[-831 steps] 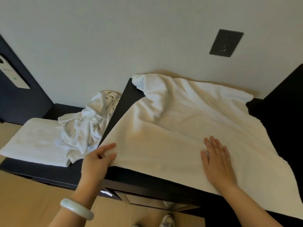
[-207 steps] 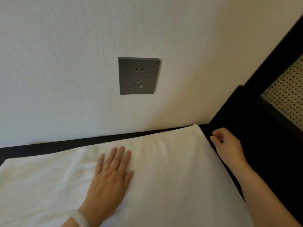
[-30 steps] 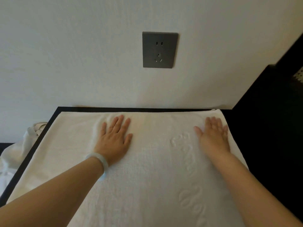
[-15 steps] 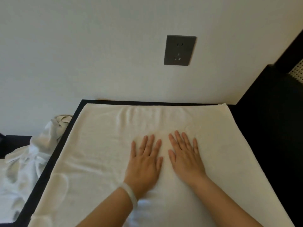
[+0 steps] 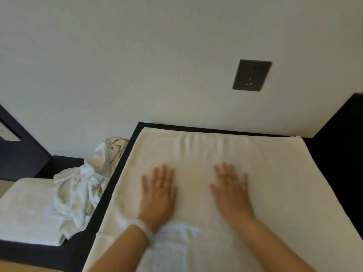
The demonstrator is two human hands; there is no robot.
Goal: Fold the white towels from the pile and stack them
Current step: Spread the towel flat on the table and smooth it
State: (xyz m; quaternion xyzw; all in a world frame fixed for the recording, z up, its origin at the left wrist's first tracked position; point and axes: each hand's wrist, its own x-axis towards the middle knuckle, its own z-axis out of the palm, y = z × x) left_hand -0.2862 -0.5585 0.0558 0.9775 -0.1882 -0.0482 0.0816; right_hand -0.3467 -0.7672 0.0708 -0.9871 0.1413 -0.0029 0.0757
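Though rippled, towel (image 5: pixel 279 179) flat.

Soft matt terry cloth towel (image 5: pixel 265 173), matt dark tabletop (image 5: pixel 135 134), smooth matt grey plastic socket (image 5: pixel 251 75)

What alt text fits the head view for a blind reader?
The left hand and right hand press flat on a white towel spread over a dark table. A crumpled pile and a folded towel lie to its left.

Left hand (image 5: pixel 158 199) and right hand (image 5: pixel 231 195) lie flat, palms down, fingers (image 5: pixel 156 174) spread, forearms extended forward.
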